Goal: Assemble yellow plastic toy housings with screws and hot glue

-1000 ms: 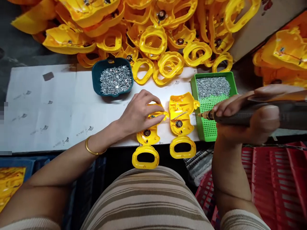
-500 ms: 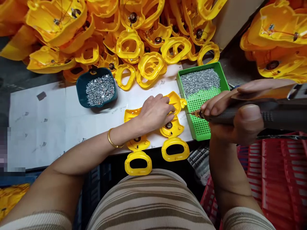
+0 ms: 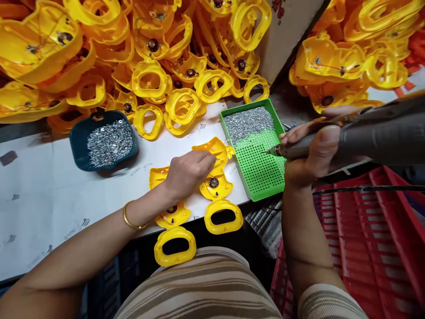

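Note:
My left hand [image 3: 189, 175], with a gold bangle at the wrist, is over a yellow plastic shell [image 3: 224, 189] that has a round dark part inside. Its fingers are curled together at the shell's upper half; whatever they pinch is hidden. A second yellow shell [image 3: 181, 216] lies partly under the same hand and wrist. My right hand [image 3: 299, 170] is wrapped around a dark electric screwdriver [image 3: 372, 137], its bit pointing left above the green tray [image 3: 262, 194]. In that tray's far half lies a heap of small silvery screws [image 3: 249, 122].
A dark teal bin [image 3: 78, 146] of silvery metal pieces [image 3: 111, 141] stands left on the white-covered table [image 3: 49, 186]. Yellow shells [image 3: 156, 79] are piled along the back, with more at upper right [image 3: 332, 62]. Red crates [image 3: 358, 239] stand at lower right.
The view has swung to the right, so the table's things appear further left and lower. My screwdriver's tip has moved right over the tray, away from the shell. My left hand stays at the shell.

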`<state>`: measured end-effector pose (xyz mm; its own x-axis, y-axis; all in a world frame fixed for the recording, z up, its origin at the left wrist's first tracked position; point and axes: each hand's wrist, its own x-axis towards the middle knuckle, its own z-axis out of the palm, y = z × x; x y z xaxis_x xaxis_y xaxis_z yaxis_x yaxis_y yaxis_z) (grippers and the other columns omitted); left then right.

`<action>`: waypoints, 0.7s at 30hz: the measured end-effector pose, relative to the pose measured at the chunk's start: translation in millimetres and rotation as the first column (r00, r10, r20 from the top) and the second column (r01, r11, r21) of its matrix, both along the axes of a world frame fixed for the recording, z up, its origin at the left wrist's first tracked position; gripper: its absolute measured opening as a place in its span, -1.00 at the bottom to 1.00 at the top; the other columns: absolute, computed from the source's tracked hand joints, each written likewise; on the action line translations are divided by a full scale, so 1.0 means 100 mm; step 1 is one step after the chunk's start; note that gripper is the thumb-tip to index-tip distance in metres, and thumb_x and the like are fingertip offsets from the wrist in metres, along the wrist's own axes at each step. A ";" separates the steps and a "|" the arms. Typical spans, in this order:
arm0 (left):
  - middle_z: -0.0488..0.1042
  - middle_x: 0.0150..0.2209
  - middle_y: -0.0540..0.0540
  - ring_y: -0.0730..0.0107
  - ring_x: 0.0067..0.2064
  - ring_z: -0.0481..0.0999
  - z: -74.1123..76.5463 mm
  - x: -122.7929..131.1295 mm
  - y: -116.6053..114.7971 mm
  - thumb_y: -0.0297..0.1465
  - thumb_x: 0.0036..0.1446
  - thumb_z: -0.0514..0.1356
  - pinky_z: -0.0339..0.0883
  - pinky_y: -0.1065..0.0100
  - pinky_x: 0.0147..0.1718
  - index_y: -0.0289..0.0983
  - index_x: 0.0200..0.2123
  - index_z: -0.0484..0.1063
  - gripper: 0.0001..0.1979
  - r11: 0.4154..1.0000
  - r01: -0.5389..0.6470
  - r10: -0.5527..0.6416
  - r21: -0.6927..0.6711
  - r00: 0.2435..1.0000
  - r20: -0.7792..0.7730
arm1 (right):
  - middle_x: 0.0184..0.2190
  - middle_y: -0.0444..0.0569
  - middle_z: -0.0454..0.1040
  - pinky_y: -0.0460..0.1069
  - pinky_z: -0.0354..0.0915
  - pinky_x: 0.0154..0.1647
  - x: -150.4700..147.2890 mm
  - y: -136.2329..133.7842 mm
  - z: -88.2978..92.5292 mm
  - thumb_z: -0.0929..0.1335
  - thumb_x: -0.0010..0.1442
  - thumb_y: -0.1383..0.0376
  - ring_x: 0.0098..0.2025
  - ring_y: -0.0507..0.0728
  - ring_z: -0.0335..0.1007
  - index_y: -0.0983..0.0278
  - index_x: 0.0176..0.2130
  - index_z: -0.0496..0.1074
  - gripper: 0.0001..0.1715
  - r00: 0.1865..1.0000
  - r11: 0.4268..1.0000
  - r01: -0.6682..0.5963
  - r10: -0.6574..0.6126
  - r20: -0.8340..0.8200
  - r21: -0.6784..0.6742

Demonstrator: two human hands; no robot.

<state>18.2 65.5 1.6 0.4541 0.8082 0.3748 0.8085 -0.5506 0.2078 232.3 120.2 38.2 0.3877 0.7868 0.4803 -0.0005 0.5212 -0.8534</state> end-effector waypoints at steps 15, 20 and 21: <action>0.56 -0.39 -0.05 0.42 -0.46 0.47 -0.11 -0.05 0.02 -0.51 0.29 0.12 0.10 0.34 -0.58 -0.31 -0.37 0.49 -0.80 0.995 0.039 -0.031 0.094 0.996 -0.082 | -0.72 -0.31 0.07 -0.04 0.11 -0.74 -0.10 0.31 -0.22 0.35 0.22 -0.08 -0.75 -0.03 0.05 0.15 -0.27 0.30 -0.62 0.987 0.969 0.114 -0.136 0.085 0.220; 0.49 -0.48 -0.04 0.42 -0.48 0.42 -0.10 -0.06 0.03 -0.48 0.31 0.10 0.08 0.34 -0.59 -0.30 -0.44 0.45 -0.74 0.996 0.023 -0.016 0.081 0.996 -0.089 | -0.74 -0.32 0.13 -0.04 0.11 -0.78 -0.10 0.35 -0.24 0.40 0.18 -0.02 -0.78 -0.04 0.04 0.18 -0.31 0.34 -0.65 0.997 0.967 0.069 -0.072 0.004 0.247; 0.46 -0.50 -0.03 0.42 -0.49 0.40 -0.10 -0.06 0.04 -0.48 0.31 0.09 0.08 0.34 -0.58 -0.30 -0.46 0.44 -0.73 0.997 0.022 -0.014 0.080 0.996 -0.092 | -0.74 -0.32 0.14 -0.04 0.11 -0.79 -0.10 0.36 -0.23 0.40 0.19 -0.01 -0.78 -0.04 0.04 0.19 -0.32 0.35 -0.66 0.998 0.965 0.066 -0.066 -0.006 0.255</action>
<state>12.2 69.1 -8.5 0.5036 0.7684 0.3949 0.8117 -0.5773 0.0881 222.3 156.1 14.7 0.4331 0.6108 0.6628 0.0431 0.7205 -0.6921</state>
